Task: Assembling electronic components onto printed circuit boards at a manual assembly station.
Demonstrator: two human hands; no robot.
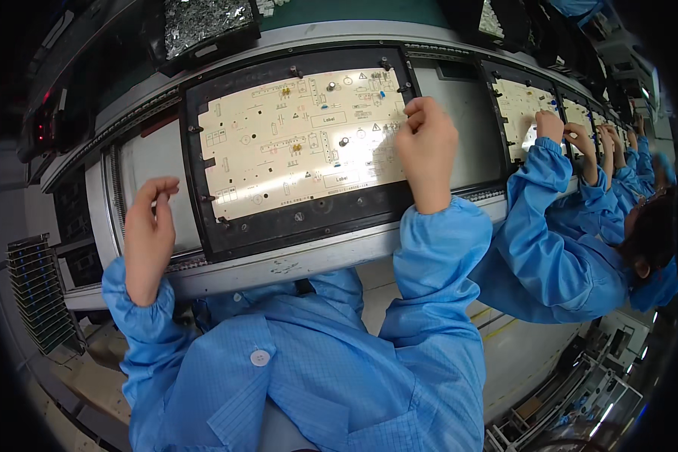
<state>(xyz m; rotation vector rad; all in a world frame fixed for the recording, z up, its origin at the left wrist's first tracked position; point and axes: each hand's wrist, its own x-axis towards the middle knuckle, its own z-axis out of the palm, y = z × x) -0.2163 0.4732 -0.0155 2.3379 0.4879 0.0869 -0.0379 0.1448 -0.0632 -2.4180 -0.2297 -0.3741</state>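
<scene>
A cream printed circuit board [267, 120] lies in a black frame [279, 231] on the conveyor in front of me. It carries a few small parts: black round capacitors [344, 142], yellow parts [297, 148] and a blue part [382, 95]. My right hand [432, 147] hovers at the board's right edge, fingers curled and thumb drawn in. Whatever those fingers may hold is hidden. To the left of the frame, my left hand [149, 239] hangs over the conveyor with fingers loosely bent and apart from the thumb, nothing visible in them.
Beyond the conveyor stand a black bin of shiny small parts [207, 30] and another bin of pale parts [491, 19]. Co-workers in blue sleeves [550, 218] handle more framed boards [520, 113] at right. A rack of stacked boards [41, 294] stands lower left.
</scene>
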